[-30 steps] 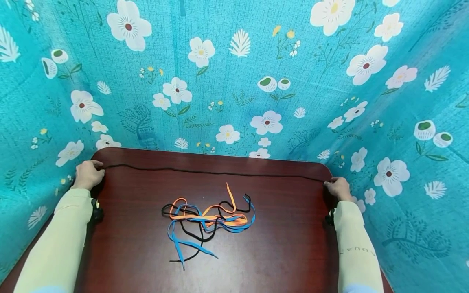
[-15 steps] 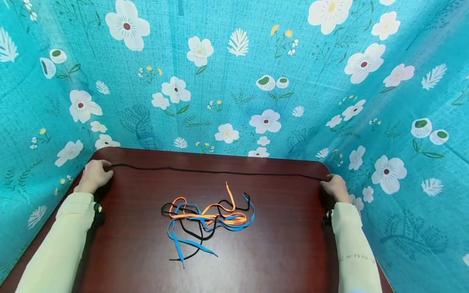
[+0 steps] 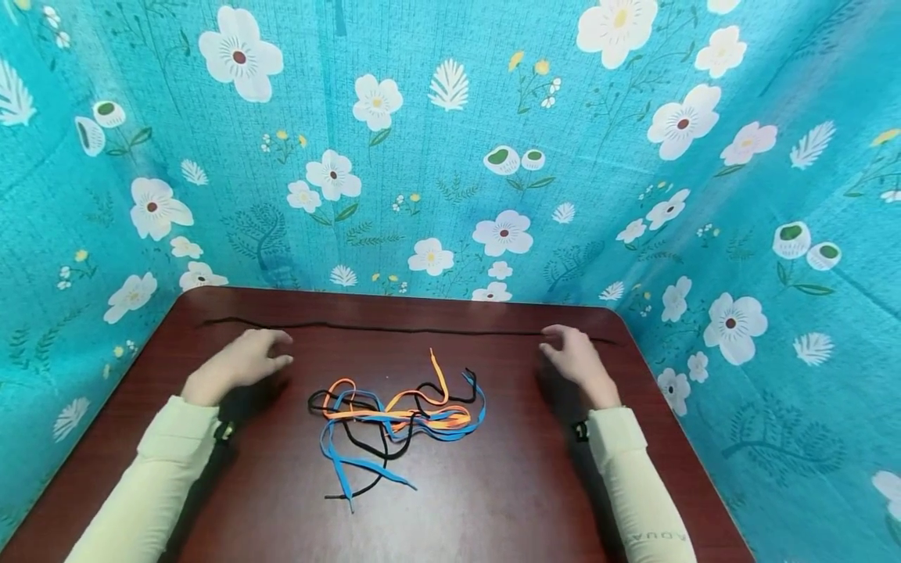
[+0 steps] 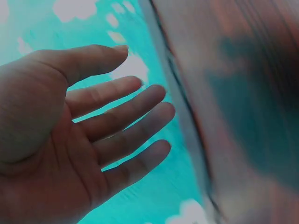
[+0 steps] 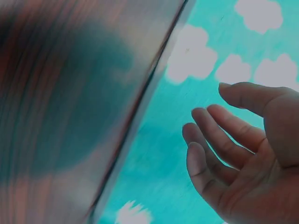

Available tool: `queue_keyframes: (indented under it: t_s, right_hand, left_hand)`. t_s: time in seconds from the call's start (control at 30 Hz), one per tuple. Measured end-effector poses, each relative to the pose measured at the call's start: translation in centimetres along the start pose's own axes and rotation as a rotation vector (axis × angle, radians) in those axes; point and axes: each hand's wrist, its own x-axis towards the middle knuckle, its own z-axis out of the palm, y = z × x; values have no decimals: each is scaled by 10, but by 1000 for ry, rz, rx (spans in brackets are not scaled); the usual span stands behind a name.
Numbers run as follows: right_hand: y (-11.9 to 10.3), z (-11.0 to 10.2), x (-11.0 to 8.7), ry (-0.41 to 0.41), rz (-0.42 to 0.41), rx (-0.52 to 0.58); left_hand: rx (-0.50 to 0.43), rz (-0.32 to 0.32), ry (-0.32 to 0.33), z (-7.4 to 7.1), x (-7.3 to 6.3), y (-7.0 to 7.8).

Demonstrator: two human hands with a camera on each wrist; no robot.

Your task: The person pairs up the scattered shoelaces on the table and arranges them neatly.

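A black shoelace (image 3: 366, 328) lies stretched nearly straight along the far side of the table. My left hand (image 3: 242, 361) hovers over the table on the near side of this lace, fingers apart and holding nothing; the left wrist view shows the empty palm (image 4: 46, 154). On the other side my right hand (image 3: 579, 358) overlaps the lace near its right end, and its relaxed fingers (image 5: 224, 144) are empty in the right wrist view. Between the hands lies a tangle of orange (image 3: 436, 367), blue (image 3: 373, 467) and black (image 3: 366, 447) laces.
The dark red-brown table (image 3: 493, 500) has rounded far corners. A turquoise flowered cloth (image 3: 422, 195) hangs behind it and along both sides.
Both hands have let go of the ends of the straight black lace and moved inward over the table. The lace stays stretched out, and the tangle has not moved.
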Motion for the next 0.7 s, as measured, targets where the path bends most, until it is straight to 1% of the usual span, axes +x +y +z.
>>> queue_keyframes:
  t_s: [0.1, 0.17, 0.23, 0.37, 0.4, 0.47, 0.57, 0.63, 0.7]
  right_hand:
    - [-37, 15, -8, -13, -66, -16]
    - [-60, 25, -14, -29, -105, -34]
    - [-84, 34, -21, -57, -154, -49]
    - [-128, 49, -35, -165, -282, -57]
    - [-138, 53, -39, -200, -319, -63]
    - [-155, 59, -45, -269, -379, -66]
    - [-172, 70, -50, -344, -443, -79]
    - [-177, 79, -52, -377, -460, -86]
    - [-177, 87, -53, -394, -457, -102]
  left_hand:
    - [3, 60, -28, 6, -3, 36]
    - [-3, 101, -46, 12, -5, 57]
    - [-10, 128, -69, 19, -6, 77]
    - [-21, 174, -122, 39, -7, 111]
    - [-31, 191, -138, 45, -7, 118]
    - [-55, 246, -174, 56, -7, 131]
    - [-82, 307, -238, 71, -7, 145]
    - [-83, 323, -270, 80, -7, 152]
    - [-72, 306, -290, 87, -7, 158]
